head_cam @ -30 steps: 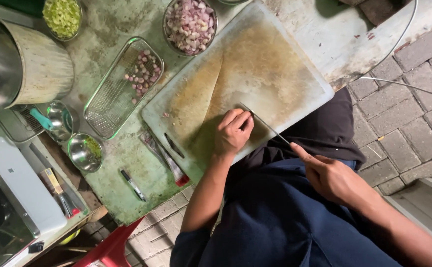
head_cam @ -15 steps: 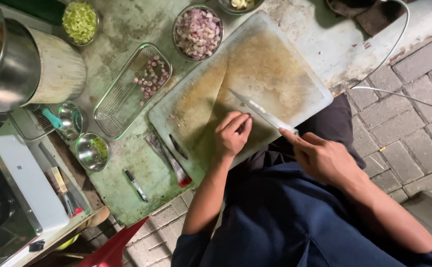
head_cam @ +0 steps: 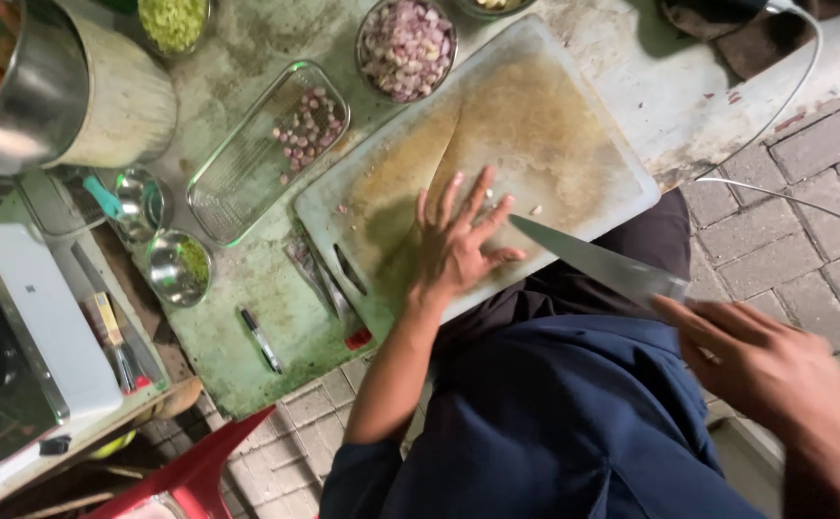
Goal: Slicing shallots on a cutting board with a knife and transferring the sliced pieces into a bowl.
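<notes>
My left hand (head_cam: 458, 240) lies flat with fingers spread on a stained white cutting board (head_cam: 545, 106) near its front edge. A small pale piece (head_cam: 536, 210) sits on the board just right of the fingers. My right hand (head_cam: 776, 375) grips the handle of a large knife (head_cam: 598, 261), whose blade points left toward the left hand, lifted over the board's corner. A bowl of chopped reddish shallots (head_cam: 405, 46) stands behind the board.
A glass dish (head_cam: 237, 187) with a few shallot pieces lies left of the board. A bowl of chopped greens (head_cam: 172, 21), a large steel pot (head_cam: 30, 96), two small steel bowls (head_cam: 177, 269), a pen (head_cam: 260, 339) and a white cable (head_cam: 785, 96) surround it.
My left hand opened from a curled grip to flat and spread. My right hand drew the knife back to the right, away from the board's middle. The view moved closer.
</notes>
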